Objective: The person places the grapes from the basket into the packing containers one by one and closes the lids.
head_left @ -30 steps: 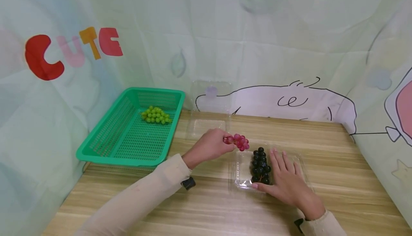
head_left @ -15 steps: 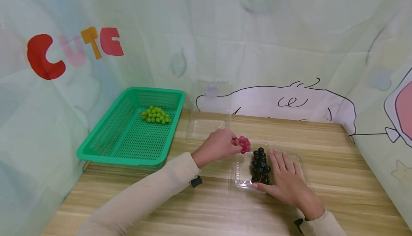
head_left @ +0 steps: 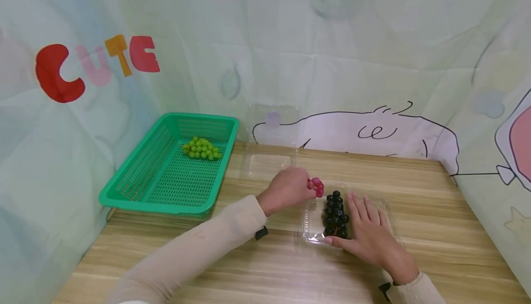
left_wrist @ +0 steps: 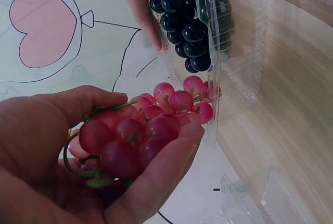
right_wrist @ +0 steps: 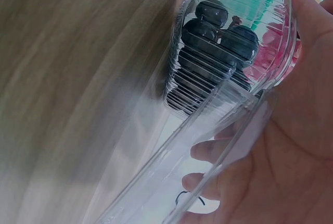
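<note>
A bunch of pink-red grapes (head_left: pixel 316 187) is gripped in my left hand (head_left: pixel 289 187), at the far left corner of a clear plastic clamshell box (head_left: pixel 312 236). In the left wrist view these red grapes (left_wrist: pixel 127 138) lie between thumb and fingers, a green stem showing. Black grapes (head_left: pixel 335 215) fill the right half of the box. My right hand (head_left: pixel 369 237) rests with straight, spread fingers on the box's opened lid (head_left: pixel 386 205), its thumb at the box's near edge. Seen from the right wrist, the palm lies along the ribbed clear wall beside the black grapes (right_wrist: pixel 208 31).
A green basket (head_left: pixel 155 207) at the left holds a bunch of green grapes (head_left: pixel 202 149). Another clear clamshell box (head_left: pixel 269 161) stands open at the back, its lid upright against the printed cloth backdrop (head_left: pixel 356 64). All of it is on a wood-grain table (head_left: pixel 265 271).
My left hand has moved to the right and slightly down with the red grapes, reaching the far left corner of the box. The right hand has stayed in place.
</note>
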`<state>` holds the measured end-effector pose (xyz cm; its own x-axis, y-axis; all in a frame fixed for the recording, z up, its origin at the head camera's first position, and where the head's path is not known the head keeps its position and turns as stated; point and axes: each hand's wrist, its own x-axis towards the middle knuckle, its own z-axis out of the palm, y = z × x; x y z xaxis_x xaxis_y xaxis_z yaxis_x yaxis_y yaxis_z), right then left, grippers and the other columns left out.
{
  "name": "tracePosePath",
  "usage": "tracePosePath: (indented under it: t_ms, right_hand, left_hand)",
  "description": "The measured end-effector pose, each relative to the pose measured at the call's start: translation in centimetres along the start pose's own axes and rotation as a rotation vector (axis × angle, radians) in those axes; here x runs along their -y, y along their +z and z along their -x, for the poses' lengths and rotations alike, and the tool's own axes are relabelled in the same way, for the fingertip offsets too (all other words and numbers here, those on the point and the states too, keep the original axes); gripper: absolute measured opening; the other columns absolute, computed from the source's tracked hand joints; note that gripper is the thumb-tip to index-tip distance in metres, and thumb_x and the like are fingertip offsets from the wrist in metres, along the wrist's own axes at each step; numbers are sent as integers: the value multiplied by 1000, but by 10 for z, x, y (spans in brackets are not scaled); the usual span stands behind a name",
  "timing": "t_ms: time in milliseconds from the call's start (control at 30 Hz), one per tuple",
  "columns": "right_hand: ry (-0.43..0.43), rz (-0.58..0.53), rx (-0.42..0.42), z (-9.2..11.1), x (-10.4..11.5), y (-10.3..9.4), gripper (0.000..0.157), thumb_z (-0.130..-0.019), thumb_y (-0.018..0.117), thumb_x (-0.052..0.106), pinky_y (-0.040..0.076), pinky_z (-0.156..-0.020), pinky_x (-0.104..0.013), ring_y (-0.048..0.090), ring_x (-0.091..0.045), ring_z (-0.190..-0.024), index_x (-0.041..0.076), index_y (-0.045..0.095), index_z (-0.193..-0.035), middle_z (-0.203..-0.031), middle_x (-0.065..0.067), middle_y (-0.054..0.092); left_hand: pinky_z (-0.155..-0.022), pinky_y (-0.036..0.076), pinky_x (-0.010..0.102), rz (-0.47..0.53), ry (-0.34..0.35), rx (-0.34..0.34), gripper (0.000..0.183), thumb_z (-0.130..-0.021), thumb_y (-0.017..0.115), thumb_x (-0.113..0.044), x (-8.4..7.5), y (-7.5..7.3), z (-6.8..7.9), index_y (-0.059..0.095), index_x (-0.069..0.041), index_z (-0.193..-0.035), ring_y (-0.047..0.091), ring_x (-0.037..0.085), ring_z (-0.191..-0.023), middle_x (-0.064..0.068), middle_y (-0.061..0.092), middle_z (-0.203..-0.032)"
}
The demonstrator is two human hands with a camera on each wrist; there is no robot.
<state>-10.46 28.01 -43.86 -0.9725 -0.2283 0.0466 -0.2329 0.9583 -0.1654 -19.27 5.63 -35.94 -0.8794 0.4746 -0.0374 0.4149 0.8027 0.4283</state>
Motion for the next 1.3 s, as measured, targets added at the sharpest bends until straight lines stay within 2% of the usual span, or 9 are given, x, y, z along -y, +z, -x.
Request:
tracePosePath:
  t_ms: [367,800,1067,1300]
  right_hand:
    - [0,-8,-2,0,-3,4,123,-81,55,85,21,-111,-76,19,-50,-150,2,14,-161,-166,-21,21]
    - [-5,-2,-3,0,-3,4,123,-81,55,85,21,-111,-76,19,-50,-150,1,15,-161,-166,-21,21]
    - [0,-9,6,0,-4,5,123,-80,55,85,20,-112,-76,17,-50,-150,2,15,-161,-167,-21,19]
    - [4,-4,6,0,-4,5,123,-80,55,85,20,-112,-76,18,-50,-150,3,14,-162,-167,-20,20]
  left_hand:
    - [-43,28,19,-61,32,-6,44,-91,70,-20,-6,5,-7,42,-20,-57,35,6,-48,-9,34,-52]
    - [-42,27,18,-39,28,6,44,-91,70,-15,-11,8,-12,43,-18,-56,33,5,-45,-8,35,-51]
    - [-40,28,18,-56,22,27,42,-93,70,-18,-12,13,-15,48,-18,-58,36,5,-45,-8,40,-52]
    - [-40,28,18,-127,57,-2,43,-94,69,-19,-14,16,-19,45,-18,-58,35,5,-45,-8,36,-52]
